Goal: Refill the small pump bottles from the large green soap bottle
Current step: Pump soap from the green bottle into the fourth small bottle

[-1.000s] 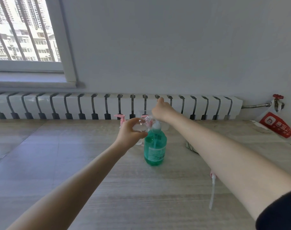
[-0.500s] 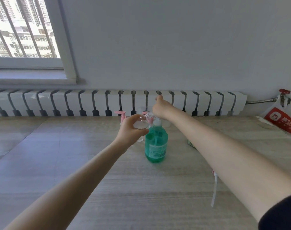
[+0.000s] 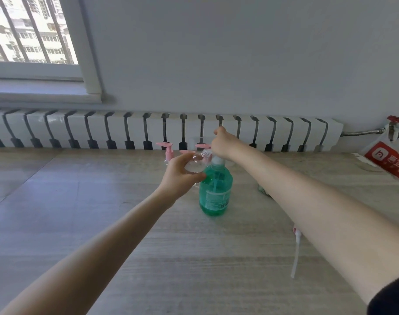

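One large green soap bottle (image 3: 215, 192) of clear plastic stands upright on the pale wood-grain counter (image 3: 103, 223), and everything else sits around it. One small clear plastic bottle (image 3: 195, 165) is held up against the green bottle's upper left shoulder, tilted so its open neck points at the white pump collar. The left hand (image 3: 179, 176) grips it: the fingers (image 3: 184, 158) curl over the top of the small bottle and the thumb clamps it from underneath, so the bottle lies right inside the curve of the hand, with its neck poking out past the fingertips.

The right hand (image 3: 223, 144) sits directly on top of the green bottle, covering its pump head. From here its fingers are hidden behind the knuckles, so I cannot tell whether they wrap the pump or only press on it.

Behind the green bottle, three pink plastic pump heads (image 3: 164, 144) show, one off to its left and two nearly hidden by the hands. To the right of the green bottle and nearer me, one loose pump with a long white tube (image 3: 295, 253) lies flat on the counter, partly under the right forearm. Far right of it rests one red and white packet (image 3: 386, 159). One white ribbed radiator (image 3: 80, 130) runs along the wall behind.
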The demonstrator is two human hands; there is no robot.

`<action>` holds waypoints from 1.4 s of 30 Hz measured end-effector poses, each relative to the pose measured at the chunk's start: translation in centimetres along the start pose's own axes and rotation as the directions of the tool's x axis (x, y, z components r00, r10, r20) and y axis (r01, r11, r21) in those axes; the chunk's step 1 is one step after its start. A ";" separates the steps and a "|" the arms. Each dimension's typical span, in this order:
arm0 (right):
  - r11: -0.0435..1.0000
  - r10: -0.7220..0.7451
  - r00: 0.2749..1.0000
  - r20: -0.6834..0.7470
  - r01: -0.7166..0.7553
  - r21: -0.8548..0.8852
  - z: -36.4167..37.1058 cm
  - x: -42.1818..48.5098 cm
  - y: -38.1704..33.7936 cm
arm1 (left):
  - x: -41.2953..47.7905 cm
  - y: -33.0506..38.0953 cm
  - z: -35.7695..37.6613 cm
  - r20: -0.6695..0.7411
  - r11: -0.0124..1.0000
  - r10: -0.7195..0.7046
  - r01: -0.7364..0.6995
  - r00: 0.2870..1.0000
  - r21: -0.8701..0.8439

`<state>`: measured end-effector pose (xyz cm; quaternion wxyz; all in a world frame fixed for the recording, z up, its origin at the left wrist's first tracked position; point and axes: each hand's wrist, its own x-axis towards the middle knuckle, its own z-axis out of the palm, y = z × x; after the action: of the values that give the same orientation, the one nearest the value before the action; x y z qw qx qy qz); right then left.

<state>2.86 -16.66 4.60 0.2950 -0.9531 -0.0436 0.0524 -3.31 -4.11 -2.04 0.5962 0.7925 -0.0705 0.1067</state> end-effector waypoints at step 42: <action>0.999 -0.042 0.999 -0.030 0.041 -0.036 0.1 0.4 0.1 | 0.7 0.2 -0.2 -0.047 0.993 -0.030 0.036 0.998 0.115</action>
<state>3.24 -16.65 4.37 0.2795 -0.9578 -0.0595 0.0309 -2.72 -4.01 -1.61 0.5524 0.8242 -0.0376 0.1187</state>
